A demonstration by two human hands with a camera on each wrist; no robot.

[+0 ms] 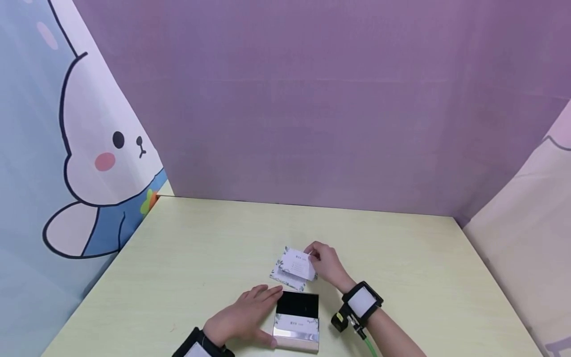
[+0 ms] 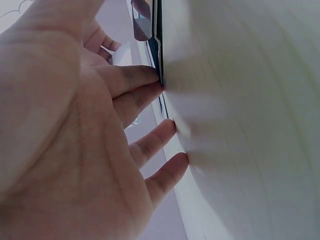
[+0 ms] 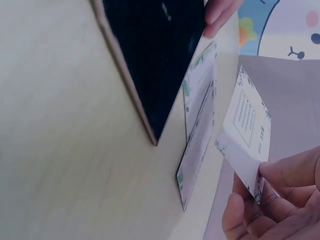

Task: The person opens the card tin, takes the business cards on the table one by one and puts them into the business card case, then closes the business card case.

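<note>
A small box (image 1: 297, 317) with a black inside and a silvery front rim lies near the table's front edge; its black interior (image 3: 150, 55) fills the top of the right wrist view. My left hand (image 1: 243, 317) rests flat beside it, straight fingers (image 2: 137, 82) touching its left side. Behind the box lies a small stack of white cards (image 1: 285, 275) with leafy corners, seen also as cards (image 3: 197, 135) lying on the table. My right hand (image 1: 323, 260) pinches one white card (image 1: 300, 264) by its edge, lifted just above the stack; the held card (image 3: 245, 135) shows printed text.
The pale yellow-green table (image 1: 200, 258) is bordered by a purple backdrop (image 1: 312, 99) behind, a cartoon rabbit curtain (image 1: 89, 148) at the left and a pale cloth (image 1: 526, 248) at the right. Both wrists wear black camera straps.
</note>
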